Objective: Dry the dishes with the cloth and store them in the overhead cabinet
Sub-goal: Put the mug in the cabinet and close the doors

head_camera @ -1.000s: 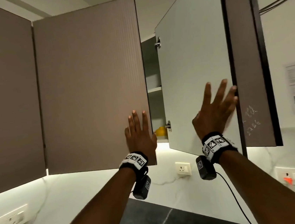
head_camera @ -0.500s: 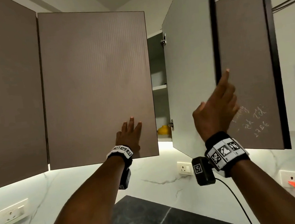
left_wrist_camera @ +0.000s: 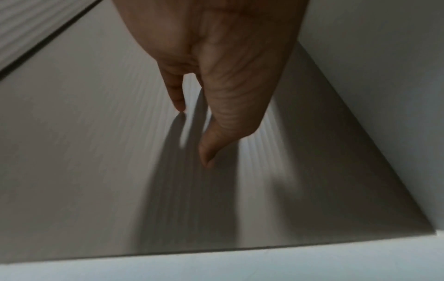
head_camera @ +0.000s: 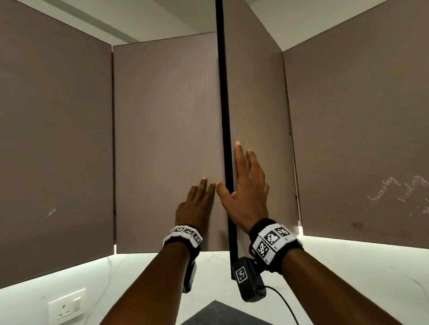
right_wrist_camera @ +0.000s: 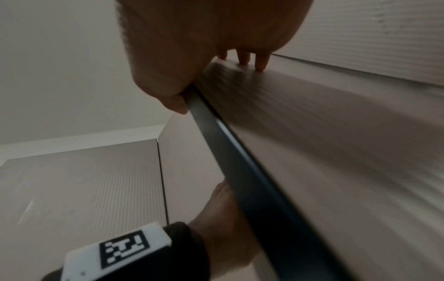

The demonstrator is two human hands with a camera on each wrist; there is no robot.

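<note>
Setting: taupe overhead cabinet [head_camera: 46, 154] above a white marble backsplash [head_camera: 23, 304].
Right door [head_camera: 255, 104]: I see it edge-on, ajar.
Right hand [head_camera: 247, 198]: fingers straight, flat against that door.
Left hand [head_camera: 195, 207]: flat on the left door [head_camera: 166, 127] beside it; fingers seemingly extended.

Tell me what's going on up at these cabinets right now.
A person is working the two doors of an overhead cabinet. The left hand lies flat, fingers straight, on the front of the left door. The right hand is on the right door, fingers laid along its face and thumb by its dark edge. That door stands ajar, seen nearly edge-on. The cabinet's inside is hidden, and no dishes or cloth are in view.
</note>
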